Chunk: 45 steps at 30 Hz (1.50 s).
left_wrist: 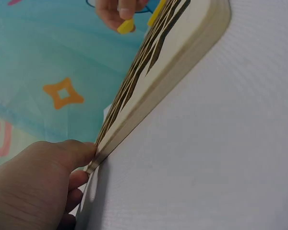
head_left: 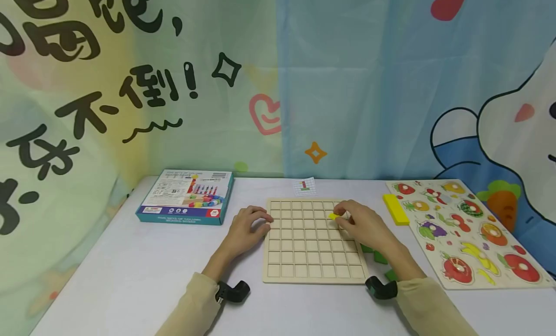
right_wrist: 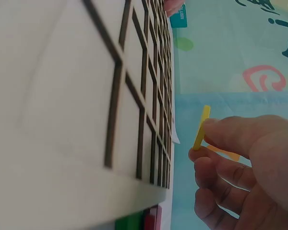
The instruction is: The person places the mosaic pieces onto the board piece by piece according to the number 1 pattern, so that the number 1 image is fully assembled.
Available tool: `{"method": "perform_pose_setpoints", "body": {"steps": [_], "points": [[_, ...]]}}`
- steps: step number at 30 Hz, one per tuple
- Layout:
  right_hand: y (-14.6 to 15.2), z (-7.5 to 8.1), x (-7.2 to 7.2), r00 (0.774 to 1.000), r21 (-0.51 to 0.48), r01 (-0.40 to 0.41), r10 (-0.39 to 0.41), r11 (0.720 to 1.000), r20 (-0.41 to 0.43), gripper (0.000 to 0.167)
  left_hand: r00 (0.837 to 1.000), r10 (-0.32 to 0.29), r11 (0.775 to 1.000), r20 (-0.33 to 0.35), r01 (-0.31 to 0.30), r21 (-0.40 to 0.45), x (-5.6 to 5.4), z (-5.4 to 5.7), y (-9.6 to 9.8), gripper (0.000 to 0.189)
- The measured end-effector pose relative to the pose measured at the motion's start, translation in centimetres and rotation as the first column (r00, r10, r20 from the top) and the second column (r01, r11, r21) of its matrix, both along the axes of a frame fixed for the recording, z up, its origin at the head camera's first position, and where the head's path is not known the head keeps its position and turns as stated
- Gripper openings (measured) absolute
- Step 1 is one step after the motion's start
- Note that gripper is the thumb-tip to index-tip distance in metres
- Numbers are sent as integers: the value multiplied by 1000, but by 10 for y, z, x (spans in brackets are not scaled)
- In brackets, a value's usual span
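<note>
A pale wooden grid board (head_left: 314, 281) lies flat on the table. At its left edge, my left hand (head_left: 246, 232) grips the rim, thumb and fingers right at the wood; the left wrist view shows this left hand (left_wrist: 43, 177) close up. My right hand (head_left: 362, 225) is over the board's upper right part, pinching a small yellow tile (head_left: 333, 216). Seen from the right wrist, the thin yellow tile (right_wrist: 202, 127) stands on edge between thumb and fingertip, above the grid. Several green tiles (head_left: 380, 257) lie beside the board, partly hidden under my right forearm.
Behind the board is a small pattern card (head_left: 304, 186). A boxed set (head_left: 184, 197) lies at the back left. On the right are a yellow block (head_left: 396, 209) and a fruit puzzle board (head_left: 473, 232). A printed curtain (head_left: 347, 85) hangs behind the white table (head_left: 130, 283).
</note>
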State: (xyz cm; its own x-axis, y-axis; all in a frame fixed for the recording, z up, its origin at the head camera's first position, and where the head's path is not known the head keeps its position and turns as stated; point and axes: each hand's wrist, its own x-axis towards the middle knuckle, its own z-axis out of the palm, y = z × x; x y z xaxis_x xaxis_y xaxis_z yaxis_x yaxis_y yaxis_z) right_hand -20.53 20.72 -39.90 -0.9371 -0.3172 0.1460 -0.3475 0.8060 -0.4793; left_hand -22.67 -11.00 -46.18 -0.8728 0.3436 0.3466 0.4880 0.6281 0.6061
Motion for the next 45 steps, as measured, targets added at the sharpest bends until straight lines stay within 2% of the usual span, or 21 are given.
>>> {"method": "perform_pose_setpoints", "body": {"steps": [10, 24, 34, 45], "points": [[-11, 0, -8, 999, 31, -40, 41, 999, -30, 18, 1000, -2, 1000, -2, 2, 4, -1, 0, 3, 14], [-37, 0, -27, 995, 54, -102, 102, 993, 7, 17, 1000, 14, 1000, -1, -14, -16, -1, 1, 1, 14], [-56, 0, -34, 987, 83, -157, 159, 984, -13, 15, 1000, 16, 1000, 4, -16, -8, -1, 1, 1, 13], [-71, -5, -42, 986, 140, -168, 167, 976, 14, 13, 1000, 27, 1000, 7, -27, -10, 0, 0, 2, 14]]}}
